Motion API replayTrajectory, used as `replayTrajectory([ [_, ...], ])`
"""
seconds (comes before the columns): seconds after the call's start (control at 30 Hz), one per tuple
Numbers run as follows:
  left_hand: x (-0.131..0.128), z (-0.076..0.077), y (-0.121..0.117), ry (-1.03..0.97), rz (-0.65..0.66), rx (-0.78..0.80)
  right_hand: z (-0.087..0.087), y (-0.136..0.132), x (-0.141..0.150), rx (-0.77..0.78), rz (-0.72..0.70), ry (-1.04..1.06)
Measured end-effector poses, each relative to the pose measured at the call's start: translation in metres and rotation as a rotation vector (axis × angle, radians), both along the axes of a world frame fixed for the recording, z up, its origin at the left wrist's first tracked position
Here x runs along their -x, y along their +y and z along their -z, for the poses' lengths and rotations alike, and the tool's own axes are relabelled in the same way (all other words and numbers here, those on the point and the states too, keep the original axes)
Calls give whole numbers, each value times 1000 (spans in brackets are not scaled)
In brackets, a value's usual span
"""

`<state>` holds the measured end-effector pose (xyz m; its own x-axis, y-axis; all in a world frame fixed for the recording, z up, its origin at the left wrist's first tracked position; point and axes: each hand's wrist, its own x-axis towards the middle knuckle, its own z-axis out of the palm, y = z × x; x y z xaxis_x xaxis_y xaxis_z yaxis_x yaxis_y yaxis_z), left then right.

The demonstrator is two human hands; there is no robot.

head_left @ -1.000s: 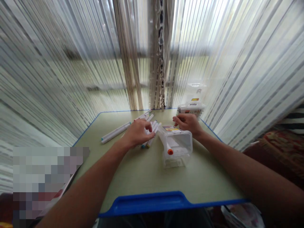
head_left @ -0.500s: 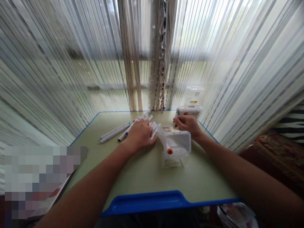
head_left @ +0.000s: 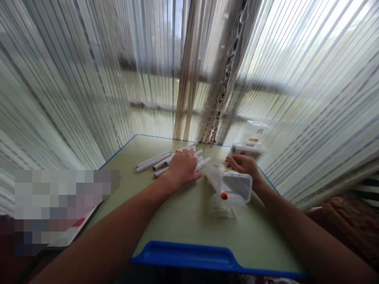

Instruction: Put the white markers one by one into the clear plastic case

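"What's at left?"
"Loose markers (head_left: 151, 162) on the table (head_left: 177, 221), the left hand (head_left: 184, 166) half-curled over them; can't tell its hold."
"Then?"
"A clear box (head_left: 214, 179) containing 1 orange-ended marker (head_left: 224, 196); beside it the right hand (head_left: 243, 165), loosely curled, hold unclear."

White markers (head_left: 153, 161), blue-edged pale-green table (head_left: 180, 217)

I see a string curtain (head_left: 148, 86) ahead, and a patterned cloth (head_left: 351, 221) beside striped cloth (head_left: 367, 193) to my right.
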<state>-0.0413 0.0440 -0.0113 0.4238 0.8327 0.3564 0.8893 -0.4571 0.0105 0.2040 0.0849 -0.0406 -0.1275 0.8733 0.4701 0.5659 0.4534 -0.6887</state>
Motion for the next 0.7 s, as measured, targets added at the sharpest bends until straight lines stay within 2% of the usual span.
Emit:
replayTrajectory([
  [0.37, 9, 0, 10, -260, -178, 19, -1, 0, -1, 9, 11, 22],
  [0.53, 11, 7, 18, -675, -81, 40, -3, 0, -1, 16, 3, 81],
  [0.7, 12, 13, 24, -746, -54, 15, -5, 0, -1, 5, -3, 99],
])
